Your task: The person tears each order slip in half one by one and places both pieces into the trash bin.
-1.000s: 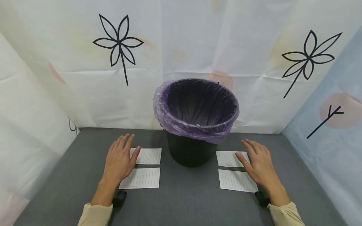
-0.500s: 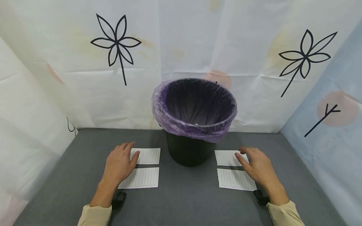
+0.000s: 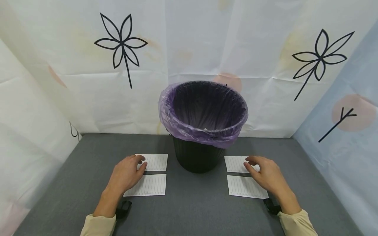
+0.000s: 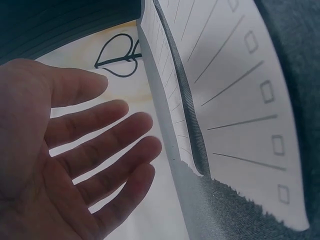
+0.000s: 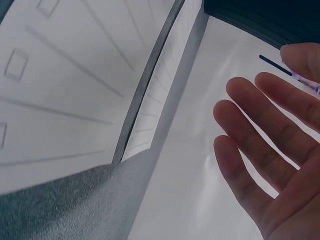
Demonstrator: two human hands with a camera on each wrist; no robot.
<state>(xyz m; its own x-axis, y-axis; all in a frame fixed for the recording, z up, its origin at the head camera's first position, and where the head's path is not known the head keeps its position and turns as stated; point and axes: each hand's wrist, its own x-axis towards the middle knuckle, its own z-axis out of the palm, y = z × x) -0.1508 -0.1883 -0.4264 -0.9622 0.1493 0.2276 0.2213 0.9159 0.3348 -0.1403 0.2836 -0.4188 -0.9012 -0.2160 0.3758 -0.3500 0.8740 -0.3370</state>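
Left hand (image 3: 125, 174): you're hovering near left slips (image 3: 156, 162), fingers apart
Right hand (image 3: 268, 174): you're hovering near right slips (image 3: 234, 164), fingers apart

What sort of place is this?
Probably a small screened-off booth or work corner, though the room beyond is out of view. Pale sheets printed with flowers hang around a grey tabletop, which holds a black bin and four ruled paper slips.

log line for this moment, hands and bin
left hand: empty, near left sheets | right hand: empty, near right sheets | bin: upright, purple liner
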